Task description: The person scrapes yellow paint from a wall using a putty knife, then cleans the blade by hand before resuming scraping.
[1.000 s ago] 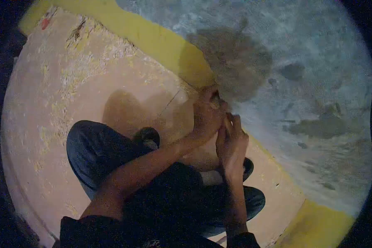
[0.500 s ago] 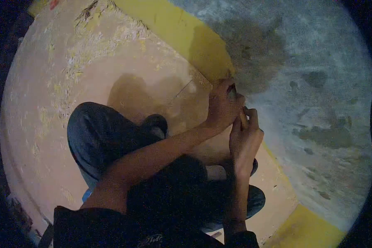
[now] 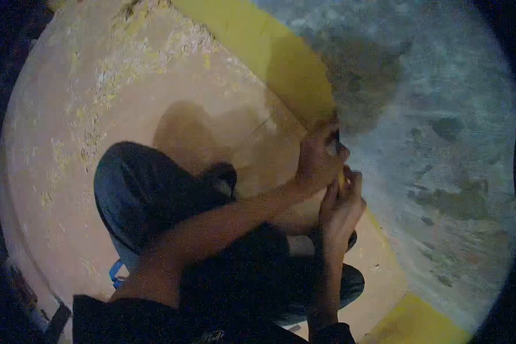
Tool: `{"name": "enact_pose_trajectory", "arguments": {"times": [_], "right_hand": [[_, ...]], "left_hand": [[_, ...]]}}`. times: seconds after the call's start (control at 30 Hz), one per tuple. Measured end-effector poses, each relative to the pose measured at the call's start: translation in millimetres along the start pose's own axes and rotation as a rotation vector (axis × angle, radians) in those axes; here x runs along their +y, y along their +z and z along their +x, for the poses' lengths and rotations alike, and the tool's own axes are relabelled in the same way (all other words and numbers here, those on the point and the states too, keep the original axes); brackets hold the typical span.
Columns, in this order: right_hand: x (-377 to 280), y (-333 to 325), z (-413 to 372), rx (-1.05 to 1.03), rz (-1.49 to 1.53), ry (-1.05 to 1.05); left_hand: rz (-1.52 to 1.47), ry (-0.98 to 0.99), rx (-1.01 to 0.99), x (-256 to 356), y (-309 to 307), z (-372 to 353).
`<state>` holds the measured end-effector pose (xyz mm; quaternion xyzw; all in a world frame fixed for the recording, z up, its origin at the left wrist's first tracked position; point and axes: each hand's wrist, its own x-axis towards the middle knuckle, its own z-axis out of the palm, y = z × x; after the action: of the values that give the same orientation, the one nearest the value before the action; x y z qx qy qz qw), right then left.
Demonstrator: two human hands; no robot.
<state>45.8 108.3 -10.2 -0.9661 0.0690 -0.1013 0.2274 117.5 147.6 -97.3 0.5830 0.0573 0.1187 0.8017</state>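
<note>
I'm looking down over a crouched person at two bare hands meeting at the edge of a yellow stripe point(image 3: 252, 40), just where it borders the grey concrete point(image 3: 447, 189).

The left hand point(image 3: 320, 153) reaches across from the knee side, knuckles up. Its fingers are curled under against the floor, and in this dim view I cannot tell whether they grip anything or only press down.

The right hand point(image 3: 341, 209) comes straight up from below, its fingers point(image 3: 354, 182) pinched together on a small yellow scrap point(image 3: 341, 176). The scrap sits between the two hands, low against the stripe's edge and touching both. My read is that the hands are held this close so one can steady the spot while the other keeps its pinch. That is a judgement; the picture is too blurred to confirm it.

Around them:
- A bent knee in dark trousers point(image 3: 135, 189) fills the middle left.
- A dark shoe point(image 3: 219, 175) rests on the worn pink floor point(image 3: 86, 103), which is flecked with pale chips.
- A second shoe point(image 3: 350, 284) sits near the right wrist.
- A darker damp-looking patch point(image 3: 361, 74) spreads on the concrete beyond the hands.
</note>
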Motion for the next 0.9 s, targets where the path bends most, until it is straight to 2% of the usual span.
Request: {"name": "enact_pose_trajectory", "arguments": {"times": [0.1,0.17,0.2,0.27,0.4,0.5,0.57,0.6,0.67,0.7,0.77,0.8,0.87,0.9], "right_hand": [[-5,-5,1,-0.047,-0.001,0.06],[-1,-10,-3,-0.002,-0.009,0.046],[-2,-11,-2,0.031,-0.016,0.024],[-6,-2,7,-0.005,-0.026,0.038],[-14,-12,3,-0.052,0.011,0.1],[-10,-11,1,0.05,0.007,0.025],[-9,-4,10,-0.029,0.02,0.049],[-7,-5,11,-0.074,0.022,0.076],[-7,-10,5,-0.029,0.016,0.067],[-9,-11,6,0.011,0.011,0.042],[-8,-6,11,0.005,0.037,0.056],[-6,-3,11,-0.02,0.056,0.074],[-4,-5,11,-0.064,0.071,0.053],[-6,-11,10,-0.088,0.086,0.043]], "left_hand": [[0.019,-0.044,-0.062,8,-4,2],[0.037,0.099,-0.031,15,0,1],[0.036,0.107,-0.03,11,1,7],[0.065,-0.028,-0.046,-1,-2,6],[0.126,-0.083,-0.086,23,-7,5],[0.111,-0.019,-0.079,21,-1,9],[0.157,0.082,-0.031,12,-9,11],[0.16,0.065,-0.036,17,-12,7],[0.186,-0.078,-0.157,30,-14,11],[0.184,-0.067,-0.16,26,-10,10],[0.245,0.21,0.051,10,-1,6],[0.247,0.213,0.063,11,-4,11],[0.091,0.037,-0.018,12,-5,8],[0.088,0.022,-0.028,15,-2,0]]}}
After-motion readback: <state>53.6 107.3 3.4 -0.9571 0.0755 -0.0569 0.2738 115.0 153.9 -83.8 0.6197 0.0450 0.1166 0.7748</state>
